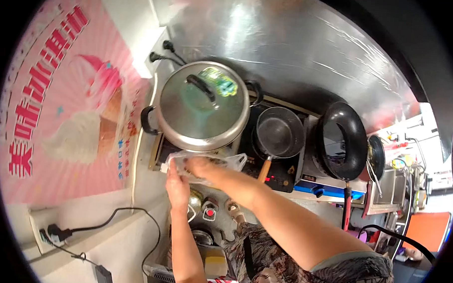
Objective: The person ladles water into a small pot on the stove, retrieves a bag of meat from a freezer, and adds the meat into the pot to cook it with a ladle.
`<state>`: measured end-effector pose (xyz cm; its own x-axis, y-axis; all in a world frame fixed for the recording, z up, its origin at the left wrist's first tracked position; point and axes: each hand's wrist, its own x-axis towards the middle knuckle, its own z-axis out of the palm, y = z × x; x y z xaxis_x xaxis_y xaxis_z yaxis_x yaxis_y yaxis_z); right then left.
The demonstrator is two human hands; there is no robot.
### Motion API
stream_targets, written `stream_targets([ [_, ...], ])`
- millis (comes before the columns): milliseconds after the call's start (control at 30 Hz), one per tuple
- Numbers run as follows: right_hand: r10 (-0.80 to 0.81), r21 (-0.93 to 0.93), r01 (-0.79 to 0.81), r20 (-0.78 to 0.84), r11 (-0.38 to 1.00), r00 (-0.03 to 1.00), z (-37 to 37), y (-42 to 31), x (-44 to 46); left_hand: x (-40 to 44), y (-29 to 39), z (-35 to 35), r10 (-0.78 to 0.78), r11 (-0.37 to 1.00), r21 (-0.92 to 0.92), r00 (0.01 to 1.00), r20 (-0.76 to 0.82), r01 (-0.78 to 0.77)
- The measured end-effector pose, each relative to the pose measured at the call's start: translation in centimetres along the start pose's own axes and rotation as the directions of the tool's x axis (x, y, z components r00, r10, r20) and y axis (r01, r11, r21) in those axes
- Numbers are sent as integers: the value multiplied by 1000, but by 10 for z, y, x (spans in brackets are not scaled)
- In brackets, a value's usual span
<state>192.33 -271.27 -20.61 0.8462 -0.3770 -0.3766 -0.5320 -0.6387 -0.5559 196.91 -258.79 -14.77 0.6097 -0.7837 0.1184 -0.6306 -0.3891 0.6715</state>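
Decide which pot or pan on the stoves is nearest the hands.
The large silver lidded pot at the left end: the left hand and right hand are by its near side. The dark saucepan and black wok stand farther right.

Dk brn/grey patterned garment point(277, 255), short R sleeve point(366, 273) w/ pale grey trim point(338, 258), bare forearms point(239, 184).

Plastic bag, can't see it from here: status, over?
Left hand at left end of plastic bag. Right hand at bag, apparently inside. Lidded pot close beyond.
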Motion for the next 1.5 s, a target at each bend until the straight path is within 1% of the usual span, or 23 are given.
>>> stream_targets([
  [33, 24, 110, -20, -33, 994, 999, 6, 10, 3, -4, -2, -5, -19, 1000, 13, 1000, -9, 19],
  [100, 72, 187, -108, 188, 976, 979, -27, -8, -15, -5, -5, -10, -38, 999, -13, 999, 21, 38],
  [167, -66, -157, 62, -17, 986, 998, 4, 6, 0, -2, -8, -12, -36, 999, -13, 999, 21, 36],
  [200, -245, -358, 98, -391, 929, 887, 36, 10, 4, -1, -1, -16, -33, 999, -11, 999, 27, 33],
  [233, -248, -360, 100, -392, 927, 886, 32, 5, 3, 0, 4, -19, -30, 999, -9, 999, 32, 30],
  [300, -124, -325, 101, -51, 940, 991, 25, -3, 1, 0, 7, -15, -74, 997, -32, 996, 56, 76],
  [367, -58, -264, 53, -11, 963, 998, 22, -6, 6, 0, 6, -11, -117, 991, -54, 990, 81, 121],
  [500, -171, -264, 179, 51, 948, 984, 15, -18, -3, -5, -2, -8, -93, 995, -38, 996, 0, 93],
  [567, -137, -188, 159, 123, 969, 983, 11, -21, -2, -3, -3, -8, -136, 989, -55, 991, 9, 136],
  [600, -49, -35, 51, 54, 998, 997, 9, -19, -3, -2, -6, -7, -105, 992, -65, 994, -6, 104],
  [633, -46, -39, 48, 53, 998, 998, 8, -18, -4, -1, -7, -6, -74, 995, -75, 997, -22, 72],
  [700, -49, 55, 60, -184, 997, 982, 6, -15, -6, 5, 5, -12, -98, 989, -110, 995, 6, 98],
  [733, -47, 51, 57, -185, 997, 982, 4, -14, -4, 7, 10, -13, -123, 982, -140, 992, 35, 127],
  [800, 58, 209, -60, 14, 976, 998, -7, -12, 3, 9, 8, -8, -87, 990, -114, 996, 0, 87],
  [833, 69, 203, -69, 6, 977, 998, -8, -14, 5, 11, 6, -4, -52, 996, -81, 998, -34, 49],
  [900, 255, 514, -180, -79, 839, 964, -15, -23, -2, 15, 5, 0, -64, 995, -84, 997, -37, 60],
  [967, 210, 382, -144, -139, 913, 968, -31, -21, -22, 19, 10, -1, -122, 982, -145, 992, -11, 119],
  [1033, 337, 687, -229, -25, 690, 941, -30, -21, -32, 19, 17, -7, -135, 972, -195, 991, 11, 135],
  [1067, 385, 861, -244, 62, 445, 921, -12, -9, -22, 19, 25, -16, -203, 956, -202, 977, 63, 212],
  [1100, 374, 914, -313, 205, 257, 905, -10, 0, -17, 19, 29, -22, -269, 935, -206, 956, 115, 288],
  [1167, 340, 966, -238, 258, -100, 904, -3, 16, -19, 20, 14, -7, -219, 952, -201, 972, 89, 232],
  [1300, 322, 927, -224, 320, -301, 891, -16, 25, -32, 19, 28, -6, -206, 944, -236, 971, 120, 230],
  [1500, 136, 912, -239, 298, -334, 945, -45, 21, -90, 15, 17, -8, -101, 961, -252, 994, 50, 110],
])
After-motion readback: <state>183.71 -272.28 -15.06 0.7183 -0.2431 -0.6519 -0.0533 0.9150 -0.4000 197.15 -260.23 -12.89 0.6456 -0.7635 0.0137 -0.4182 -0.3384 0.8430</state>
